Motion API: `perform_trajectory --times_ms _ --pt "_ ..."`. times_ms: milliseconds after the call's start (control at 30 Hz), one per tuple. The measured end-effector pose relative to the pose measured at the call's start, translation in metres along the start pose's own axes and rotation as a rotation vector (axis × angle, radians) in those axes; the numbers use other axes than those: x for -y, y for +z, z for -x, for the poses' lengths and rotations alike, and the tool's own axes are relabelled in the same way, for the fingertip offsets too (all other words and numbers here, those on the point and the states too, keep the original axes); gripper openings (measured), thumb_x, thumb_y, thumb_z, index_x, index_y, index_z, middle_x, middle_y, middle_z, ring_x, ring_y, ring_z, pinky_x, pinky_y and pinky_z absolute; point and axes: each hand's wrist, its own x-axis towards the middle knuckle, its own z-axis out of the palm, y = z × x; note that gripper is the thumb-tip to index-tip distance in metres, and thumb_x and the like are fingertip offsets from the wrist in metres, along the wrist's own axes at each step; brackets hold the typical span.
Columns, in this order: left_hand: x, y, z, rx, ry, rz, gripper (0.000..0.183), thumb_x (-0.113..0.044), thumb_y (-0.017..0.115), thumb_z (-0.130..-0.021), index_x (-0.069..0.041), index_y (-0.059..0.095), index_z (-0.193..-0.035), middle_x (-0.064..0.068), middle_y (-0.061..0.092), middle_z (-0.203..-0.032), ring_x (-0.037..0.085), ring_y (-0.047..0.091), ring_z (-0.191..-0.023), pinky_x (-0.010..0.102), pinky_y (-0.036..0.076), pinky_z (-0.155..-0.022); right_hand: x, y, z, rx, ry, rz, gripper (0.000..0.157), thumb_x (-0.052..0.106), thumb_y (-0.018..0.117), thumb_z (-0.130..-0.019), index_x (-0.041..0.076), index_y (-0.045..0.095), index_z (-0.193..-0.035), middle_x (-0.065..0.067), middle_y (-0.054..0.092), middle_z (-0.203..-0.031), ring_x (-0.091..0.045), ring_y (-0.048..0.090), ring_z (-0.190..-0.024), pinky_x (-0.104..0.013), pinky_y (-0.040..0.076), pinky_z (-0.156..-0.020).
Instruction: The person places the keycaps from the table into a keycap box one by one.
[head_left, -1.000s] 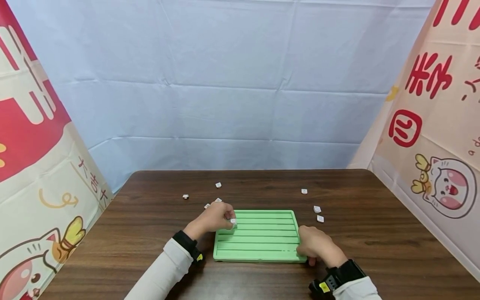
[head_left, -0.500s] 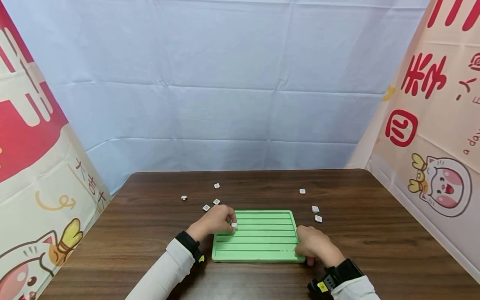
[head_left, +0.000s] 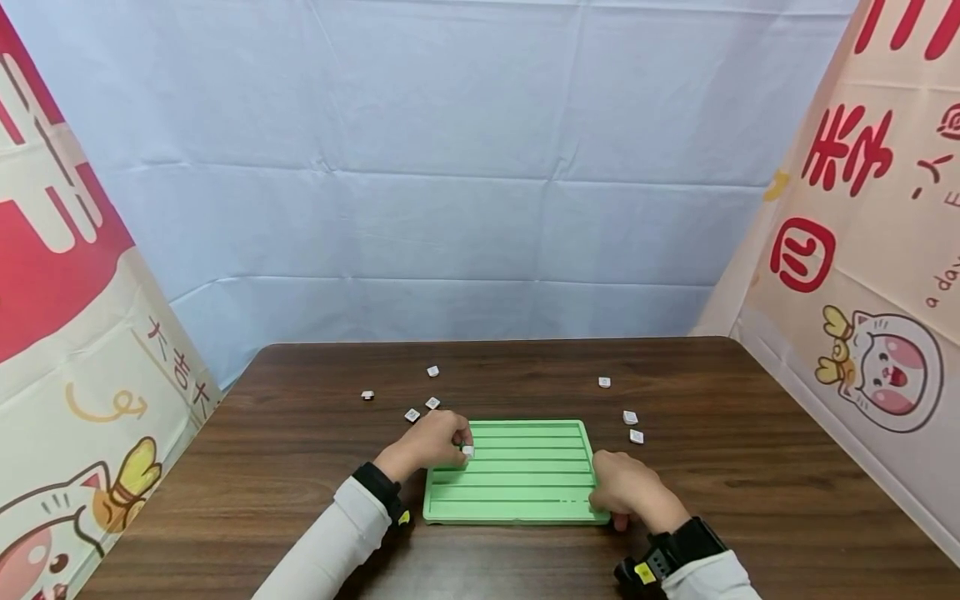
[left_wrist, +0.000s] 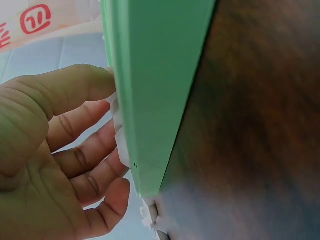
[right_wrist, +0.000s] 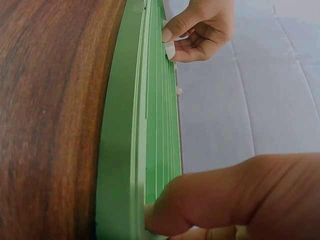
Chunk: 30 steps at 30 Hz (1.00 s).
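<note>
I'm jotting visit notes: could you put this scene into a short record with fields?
Board: green, rectangular, plastic-looking, grooved
Surface: dark brown wood-grain table
Left hand: pinches a small white square tile at the board's left side
Right hand: grips the board's right edge by the near corner
Loose tiles: seven small white ones on the table, four left, three right

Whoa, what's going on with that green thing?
Someone's left hand pinches a small white tile at the left end of a grooved green board. Their right hand holds the board's right edge. The board lies on a brown table, where seven more white tiles lie loose, four toward the left and three toward the right.
</note>
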Motion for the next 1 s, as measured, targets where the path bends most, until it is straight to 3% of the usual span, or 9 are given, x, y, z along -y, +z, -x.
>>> perform_trajectory --times_ms 1000 --pt "0.0042 0.0001 -0.0017 0.02 -0.002 0.012 0.008 -0.003 0.069 -0.08 -0.01 0.064 -0.082 -0.003 0.053 -0.076 0.012 0.049 -0.067 0.03 0.042 -0.061 -0.0011 0.0013 -0.0013 0.003 0.004 0.011 0.015 -0.003 0.06 -0.075 0.005 0.052 -0.065 -0.009 0.053 -0.048 -0.017 0.053 -0.035 -0.026 0.036 -0.035"
